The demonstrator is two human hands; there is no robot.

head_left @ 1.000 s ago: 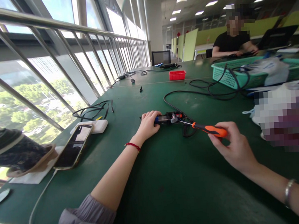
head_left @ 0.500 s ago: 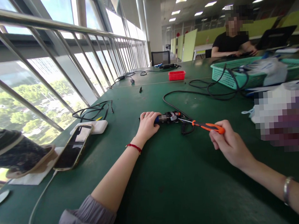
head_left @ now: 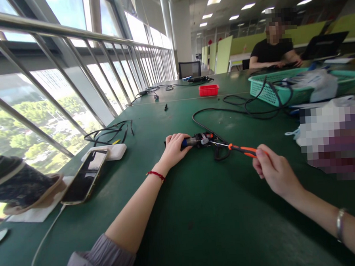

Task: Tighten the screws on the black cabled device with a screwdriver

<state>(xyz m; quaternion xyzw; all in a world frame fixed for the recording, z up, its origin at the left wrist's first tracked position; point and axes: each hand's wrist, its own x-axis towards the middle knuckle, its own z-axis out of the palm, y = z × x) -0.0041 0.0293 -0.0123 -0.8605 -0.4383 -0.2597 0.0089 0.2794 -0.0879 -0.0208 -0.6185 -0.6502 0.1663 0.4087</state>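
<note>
My left hand (head_left: 175,150) is wrapped over the left end of a corded power tool (head_left: 192,141) that lies on the green table (head_left: 181,212). The tool has a blue part, a metal section and exposed inner parts at its right end. In my right hand (head_left: 276,169) is an orange and black screwdriver (head_left: 243,149), held by the end of its handle. Its shaft points left, and the tip is at the tool's exposed end; whether it touches a screw is too small to tell. A black power cord (head_left: 204,112) runs from the tool toward the back right.
On the left are a phone (head_left: 86,175), a white block (head_left: 115,151) and a coiled cable (head_left: 114,130). Behind stands a red tray (head_left: 209,90). At the right, a teal basket (head_left: 264,89) holds plastic bags. A person in black (head_left: 273,52) sits across the table.
The screwdriver handle has turned a little and my right hand has shifted slightly right and down. My left hand keeps its hold on the power tool. The whole view has drifted slightly.
</note>
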